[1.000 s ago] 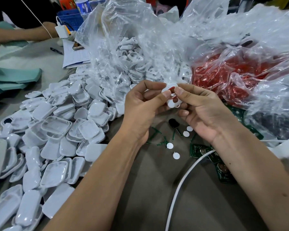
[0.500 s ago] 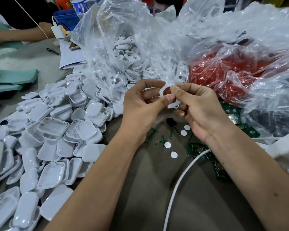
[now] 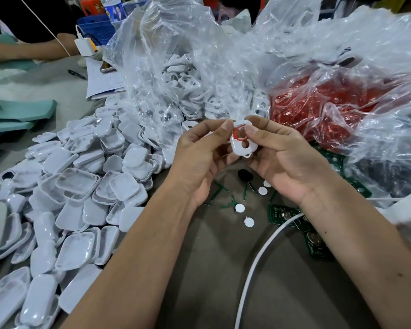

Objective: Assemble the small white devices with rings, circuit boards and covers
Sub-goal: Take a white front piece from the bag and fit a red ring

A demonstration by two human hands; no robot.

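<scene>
A small white device shell [image 3: 243, 145] is held up between both hands above the table. A red ring [image 3: 238, 134] sits in its upper round hole; a second hole below is empty. My left hand [image 3: 199, 157] pinches the shell's left edge with thumb and forefinger. My right hand [image 3: 285, 157] grips the right side, its thumb pressing on the ring. Green circuit boards [image 3: 314, 243] with coin cells lie under my right wrist. White covers [image 3: 81, 186] are heaped on the left.
A clear bag of white shells [image 3: 188, 86] and a bag of red rings [image 3: 318, 103] lie behind my hands. White round stickers [image 3: 249, 221], green offcuts and a black part [image 3: 244, 175] dot the table. A white cable [image 3: 259, 262] runs forward. Another person's arm [image 3: 26, 49] rests far left.
The shell has turned so its face with the two holes shows more fully. My right thumb has shifted onto the red ring. Both hands stay at the same spot.
</scene>
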